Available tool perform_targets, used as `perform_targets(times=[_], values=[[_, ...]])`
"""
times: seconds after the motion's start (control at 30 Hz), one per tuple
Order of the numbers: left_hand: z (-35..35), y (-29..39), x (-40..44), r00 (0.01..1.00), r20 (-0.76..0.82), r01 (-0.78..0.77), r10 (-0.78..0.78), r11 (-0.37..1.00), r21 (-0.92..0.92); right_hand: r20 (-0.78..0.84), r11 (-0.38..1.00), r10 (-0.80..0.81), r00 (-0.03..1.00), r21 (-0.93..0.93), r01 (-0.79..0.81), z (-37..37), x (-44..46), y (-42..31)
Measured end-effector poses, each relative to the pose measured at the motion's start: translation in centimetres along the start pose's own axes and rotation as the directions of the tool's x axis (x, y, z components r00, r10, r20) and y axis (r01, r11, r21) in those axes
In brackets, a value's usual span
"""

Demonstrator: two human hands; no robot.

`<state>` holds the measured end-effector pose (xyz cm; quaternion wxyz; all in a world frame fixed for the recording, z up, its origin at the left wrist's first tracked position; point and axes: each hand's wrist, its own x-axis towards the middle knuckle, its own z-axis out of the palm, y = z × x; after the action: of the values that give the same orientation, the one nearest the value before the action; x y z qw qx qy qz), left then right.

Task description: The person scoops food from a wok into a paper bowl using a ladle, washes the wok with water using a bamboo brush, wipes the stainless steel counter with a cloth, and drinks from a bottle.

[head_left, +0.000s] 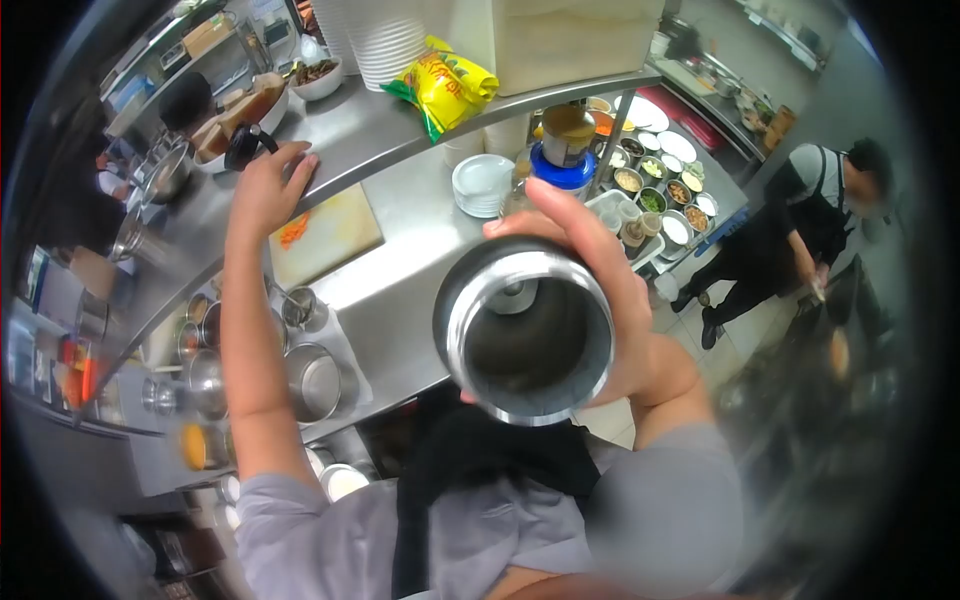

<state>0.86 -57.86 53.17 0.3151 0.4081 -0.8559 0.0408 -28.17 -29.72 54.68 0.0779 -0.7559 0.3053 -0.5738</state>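
My right hand [610, 270] is wrapped round a dark steel insulated bottle [452, 300], held close to the camera. Its wide, shiny mouth faces me, uncapped, and shows the metal inside wall. At the upper left, my left hand [268, 190] rests at the steel shelf's edge. Its fingers are at a black bottle lid [243, 148] with a loop and seem to hold it; part of the grip is hidden. Below that hand, a cutting board [335, 235] carries chopped orange pieces [293, 231].
On the raised shelf [340, 150] are a yellow packet [445, 85], stacked white bowls [385, 45] and a basin [272, 117]. Plates [484, 184] and a blue-lidded container [562, 172] stand under it. Pots [312, 380] are at lower left. A co-worker [800, 220] stands at right.
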Motion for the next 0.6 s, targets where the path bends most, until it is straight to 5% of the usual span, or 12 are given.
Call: perform_targets(times=[0.1,0.2,0.27,0.33,0.6], values=[[0.2,-0.6,0.3,0.999,0.039,0.021,-0.018,0.996,-0.083,-0.004,0.992,-0.121,0.993,0.017,0.121,-0.5,1.0,-0.8],[0.2,-0.4,0.2,0.996,0.085,0.044,-0.036,0.994,-0.097,-0.197,0.967,0.133,0.971,0.239,-0.084,2.0,1.7,-3.4],[0.0,-0.4,0.0,0.997,0.071,0.039,-0.032,0.994,-0.097,-0.363,0.968,-0.229,0.903,0.017,0.252,2.4,4.3,-3.2],[0.1,-0.6,-0.2,0.998,0.063,0.029,-0.023,0.995,-0.097,-0.416,0.911,-0.405,0.814,-0.108,0.398,3.7,5.3,-3.4],[0.3,-1.1,-0.3,0.998,0.066,0.026,-0.02,0.995,-0.101,-0.77,0.918,-0.326,0.549,-0.12,0.378,7.9,7.5,-4.7]])
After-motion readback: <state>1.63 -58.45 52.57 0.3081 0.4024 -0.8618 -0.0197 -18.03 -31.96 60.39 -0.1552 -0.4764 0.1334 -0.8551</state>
